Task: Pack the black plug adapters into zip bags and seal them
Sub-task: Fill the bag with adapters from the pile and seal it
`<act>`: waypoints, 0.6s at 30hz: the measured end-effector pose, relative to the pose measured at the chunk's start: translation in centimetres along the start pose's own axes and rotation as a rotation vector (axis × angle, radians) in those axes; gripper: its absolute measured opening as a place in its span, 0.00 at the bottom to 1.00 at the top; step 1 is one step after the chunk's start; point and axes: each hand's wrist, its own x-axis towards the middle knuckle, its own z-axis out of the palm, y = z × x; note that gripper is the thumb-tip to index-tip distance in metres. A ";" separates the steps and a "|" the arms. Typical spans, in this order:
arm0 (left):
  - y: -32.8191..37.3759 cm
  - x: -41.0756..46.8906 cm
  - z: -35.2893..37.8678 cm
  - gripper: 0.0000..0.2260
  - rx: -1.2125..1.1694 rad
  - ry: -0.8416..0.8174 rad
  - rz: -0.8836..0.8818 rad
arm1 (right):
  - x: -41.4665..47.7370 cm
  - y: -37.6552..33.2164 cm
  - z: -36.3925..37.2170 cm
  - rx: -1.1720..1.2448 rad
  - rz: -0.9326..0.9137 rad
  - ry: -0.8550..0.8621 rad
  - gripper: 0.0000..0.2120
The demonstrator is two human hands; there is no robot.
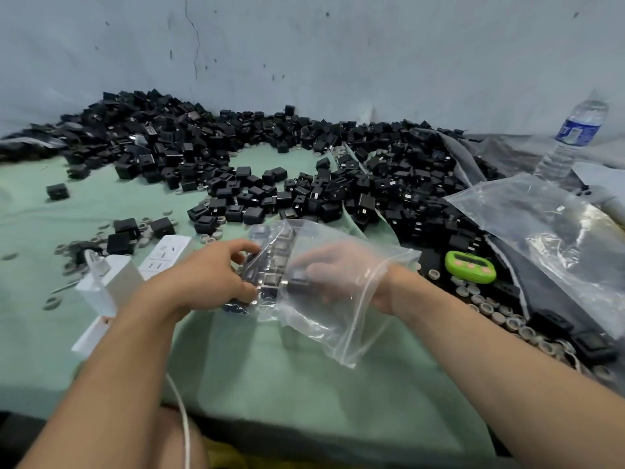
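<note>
One clear zip bag [324,299] is held just above the green surface [304,384]. The left hand [209,275] grips it from outside, fingers curled on the plastic over the black plug adapters [270,262] packed inside. They are small square blocks, roughly half a dozen; the plastic blurs an exact count. The right hand [341,269] is inside through the open mouth, fingers closed on one adapter [297,277]. Behind, a heap of adapters [236,157], far too many to count, sprawls to the wall. At right lie more clear bags [548,231], number unclear, one green timer [470,267] and one water bottle [575,133]. At left is one white power strip [162,255].
</note>
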 end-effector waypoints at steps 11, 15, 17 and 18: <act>3.1 -1.1 1.2 0.06 0.219 0.305 0.206 | -1.0 -0.3 -1.8 -0.538 -0.127 -0.297 0.18; 5.8 -3.1 4.1 0.25 0.435 0.081 0.269 | -1.0 0.1 -3.1 -0.670 -0.097 -0.179 0.10; 6.6 -3.8 5.4 0.30 0.539 0.074 0.302 | -1.1 0.1 -3.8 -0.678 -0.085 -0.183 0.10; 6.8 -4.0 6.2 0.29 0.549 0.072 0.323 | -1.1 0.1 -4.0 -0.637 -0.072 -0.185 0.10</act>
